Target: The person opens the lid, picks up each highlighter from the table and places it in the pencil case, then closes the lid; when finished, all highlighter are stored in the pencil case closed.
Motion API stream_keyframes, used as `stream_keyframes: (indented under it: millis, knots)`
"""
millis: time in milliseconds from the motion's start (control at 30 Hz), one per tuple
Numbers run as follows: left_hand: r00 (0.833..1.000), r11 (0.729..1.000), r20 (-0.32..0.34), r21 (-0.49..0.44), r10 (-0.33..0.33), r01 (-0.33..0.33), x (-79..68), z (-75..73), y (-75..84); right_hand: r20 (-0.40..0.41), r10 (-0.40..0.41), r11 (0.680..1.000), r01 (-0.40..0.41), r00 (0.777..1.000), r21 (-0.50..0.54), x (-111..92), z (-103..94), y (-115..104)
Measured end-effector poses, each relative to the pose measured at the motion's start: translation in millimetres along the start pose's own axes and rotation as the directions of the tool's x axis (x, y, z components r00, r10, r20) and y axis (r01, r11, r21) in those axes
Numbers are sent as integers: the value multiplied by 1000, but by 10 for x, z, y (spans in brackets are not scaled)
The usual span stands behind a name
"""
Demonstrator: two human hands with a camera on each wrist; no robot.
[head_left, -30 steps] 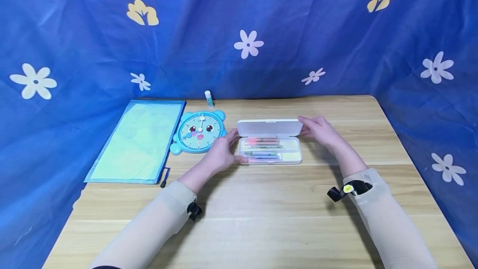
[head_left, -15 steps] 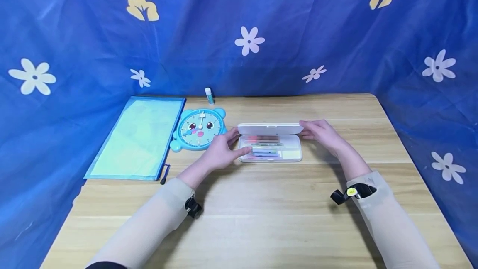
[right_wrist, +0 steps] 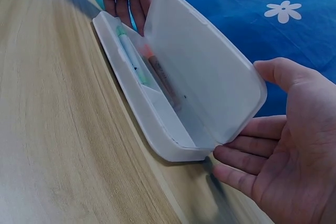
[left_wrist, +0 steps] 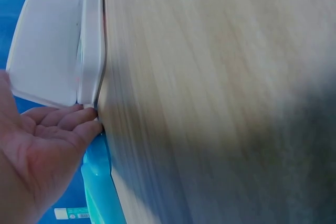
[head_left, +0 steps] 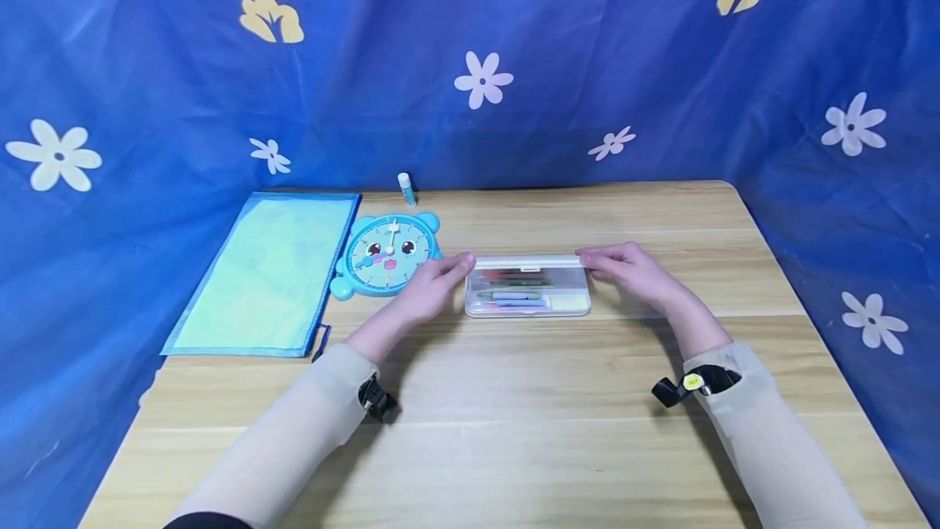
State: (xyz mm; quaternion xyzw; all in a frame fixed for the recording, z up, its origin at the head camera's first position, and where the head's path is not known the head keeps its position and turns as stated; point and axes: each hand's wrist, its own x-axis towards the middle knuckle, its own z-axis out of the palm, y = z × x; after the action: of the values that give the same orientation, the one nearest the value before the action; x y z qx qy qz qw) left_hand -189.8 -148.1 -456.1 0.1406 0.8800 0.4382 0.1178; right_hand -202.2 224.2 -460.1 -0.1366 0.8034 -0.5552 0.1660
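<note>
A white translucent pencil case (head_left: pixel 565 313) lies on the table with its lid (head_left: pixel 514 263) raised partway, seen nearly edge-on in the head view. My left hand (head_left: pixel 429 288) holds the left end, thumb at the lid's edge and fingers by the case's end. At the right end, my right hand (head_left: pixel 631 272) has its thumb on the lid's corner and its fingers against the hinge side. Several pens lie inside, among them a green-tipped pen (right_wrist: pixel 131 53) and an orange-brown pen (right_wrist: pixel 161 77).
A blue toy clock (head_left: pixel 389 255) with a cartoon face lies left of the case. Beyond it stands a glue stick (head_left: pixel 407 189). A light-blue zip folder (head_left: pixel 264 276) lies at the left. A blue flowered cloth (head_left: pixel 543 137) hangs behind the table.
The pencil case's lid has swung down and forward from nearly upright. My left thumb has moved from the case's front edge up to the lid; my right hand has followed the lid down.
</note>
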Motion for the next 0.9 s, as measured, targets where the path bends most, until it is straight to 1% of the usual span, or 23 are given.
stream_keyframes:
  millis: [100,200,300,400,500,667,767,900]
  knots:
    - [1000,1000,27,7,17,-17,-6,-14,-24,-7,3,995,-4,1000,-98,-4,-5,10]
    - [997,1000,66,11,26,-27,-14,-28,-58,7,-7,987,8,1000,-159,-8,-14,32]
    - [995,999,101,25,18,-21,-29,-41,-77,38,-13,985,19,999,-171,-12,-16,63]
    - [992,998,122,55,20,-27,-33,-43,-85,59,-15,986,24,998,-165,-25,-5,84]
    - [991,995,127,92,36,-48,-29,-43,-85,71,-41,983,53,997,-178,-34,5,93]
    - [991,983,121,163,64,-83,-30,-20,-98,80,-95,954,114,992,-279,-49,20,110]
    - [991,976,120,200,65,-89,-40,0,-105,82,-112,937,132,990,-324,-62,38,119]
    - [992,972,114,222,58,-82,-59,20,-102,81,-135,925,155,988,-346,-87,79,135]
